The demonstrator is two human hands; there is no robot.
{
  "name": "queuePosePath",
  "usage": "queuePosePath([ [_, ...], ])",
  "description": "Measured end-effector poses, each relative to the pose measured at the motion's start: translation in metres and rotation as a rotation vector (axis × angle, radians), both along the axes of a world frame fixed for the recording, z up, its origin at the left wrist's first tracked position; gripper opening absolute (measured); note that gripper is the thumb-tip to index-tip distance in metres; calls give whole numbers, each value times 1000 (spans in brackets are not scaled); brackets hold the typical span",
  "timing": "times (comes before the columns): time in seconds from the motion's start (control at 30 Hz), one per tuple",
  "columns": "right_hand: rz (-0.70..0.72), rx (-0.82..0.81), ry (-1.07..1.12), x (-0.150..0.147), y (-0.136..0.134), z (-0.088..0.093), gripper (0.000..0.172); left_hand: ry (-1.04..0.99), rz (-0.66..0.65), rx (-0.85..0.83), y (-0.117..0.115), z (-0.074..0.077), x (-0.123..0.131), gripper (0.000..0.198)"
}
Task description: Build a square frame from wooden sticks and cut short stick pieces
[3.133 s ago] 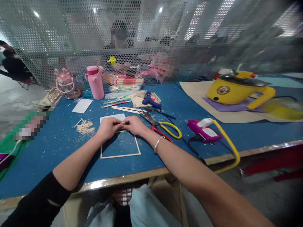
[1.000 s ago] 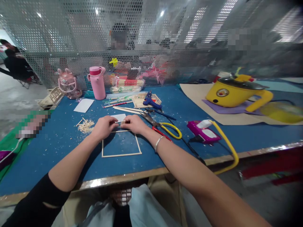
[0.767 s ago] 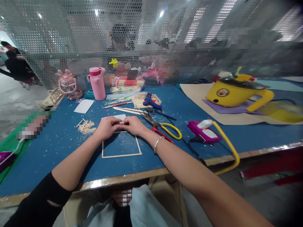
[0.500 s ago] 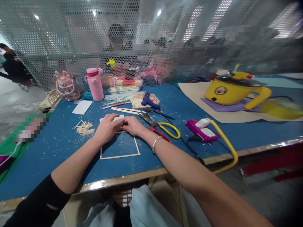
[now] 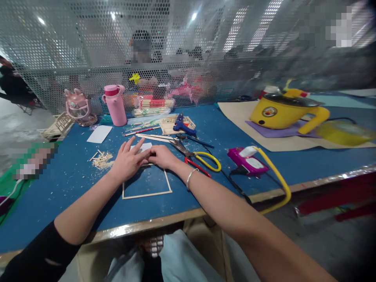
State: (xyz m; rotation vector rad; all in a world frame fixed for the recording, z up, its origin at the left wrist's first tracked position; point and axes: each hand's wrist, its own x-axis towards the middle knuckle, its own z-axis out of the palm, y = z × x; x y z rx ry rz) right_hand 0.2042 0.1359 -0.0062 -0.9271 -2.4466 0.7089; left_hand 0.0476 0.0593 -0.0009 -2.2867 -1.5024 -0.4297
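A thin wooden stick frame, four-sided, lies flat on the blue tabletop in front of me. My left hand rests over its far left corner, fingers spread, with the thumb side close to the other hand. At the far edge of the frame, my right hand has its fingers curled in a pinch; what sits between the fingertips is hidden. A small white paper shows just behind both hands. Left of my left hand is a heap of wood scraps.
Scissors with a yellow handle lie right of my hands, a blue glue gun behind. A magenta power strip with a yellow cord sits near the front edge. Farther back stand a pink bottle and a yellow pot.
My left hand's fingers have lifted and spread apart from a closer, bent pose. The right hand stays pinched at the same part of the frame. The view has shifted slightly.
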Motion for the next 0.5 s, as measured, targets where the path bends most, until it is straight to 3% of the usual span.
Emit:
queuePosePath([
  [0.5,-17,-23,26,1,-2,2,6,-54,17,-12,-2,-2,1,38],
])
